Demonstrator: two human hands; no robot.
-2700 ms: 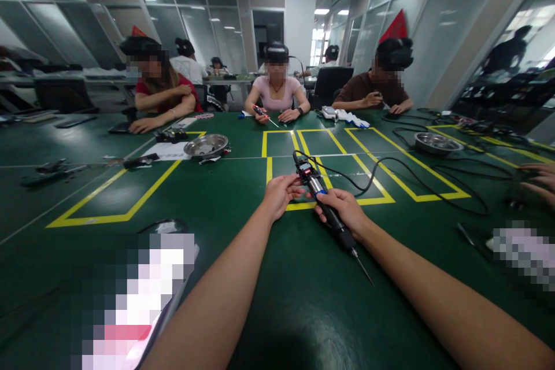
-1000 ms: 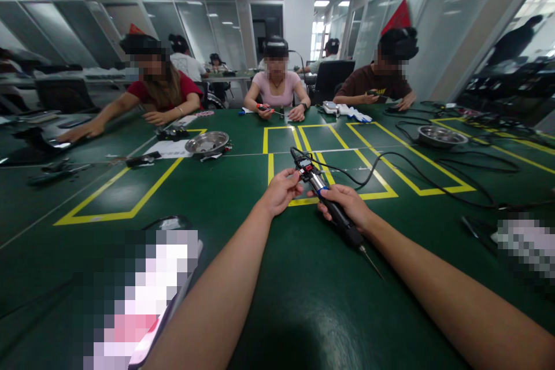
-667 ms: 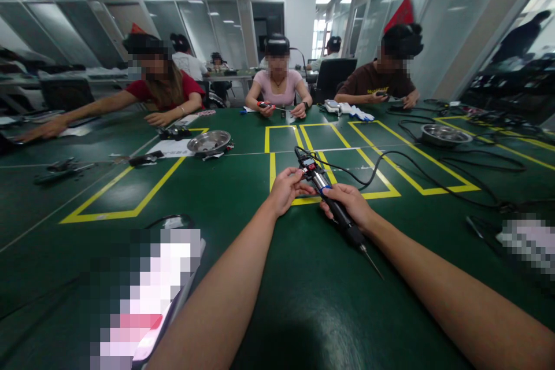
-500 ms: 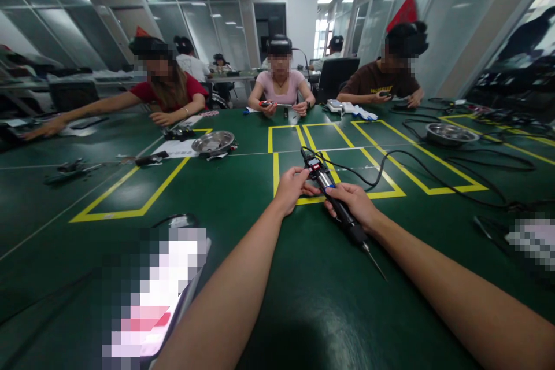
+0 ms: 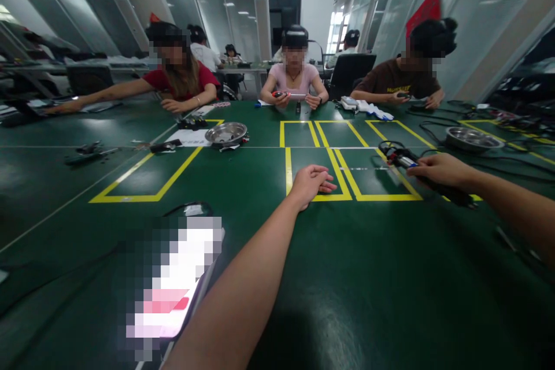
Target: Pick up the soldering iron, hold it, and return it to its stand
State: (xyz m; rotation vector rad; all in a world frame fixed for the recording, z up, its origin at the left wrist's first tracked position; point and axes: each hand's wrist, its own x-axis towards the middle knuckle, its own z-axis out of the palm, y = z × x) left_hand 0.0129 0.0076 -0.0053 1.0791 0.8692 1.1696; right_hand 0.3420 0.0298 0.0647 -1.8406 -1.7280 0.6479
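Note:
My right hand (image 5: pixel 440 170) is closed around a black corded electric screwdriver (image 5: pixel 403 159) and holds it low over the green table (image 5: pixel 329 277) at the right, on a yellow tape line. The tool's black cable (image 5: pixel 427 130) trails away to the right. My left hand (image 5: pixel 311 180) rests near the table's middle with loosely curled fingers and nothing in it, beside the yellow-taped rectangles (image 5: pixel 318 159).
A phone with a lit screen (image 5: pixel 171 280) lies near the front left. Metal bowls (image 5: pixel 226 133) (image 5: pixel 470 137) stand further out. Three people sit across the table with small tools; black parts (image 5: pixel 89 152) lie at the left. More cables crowd the far right.
My right hand has carried the screwdriver from the middle of the table out to the right. My left hand has let go of the tool's upper end and stayed near the middle.

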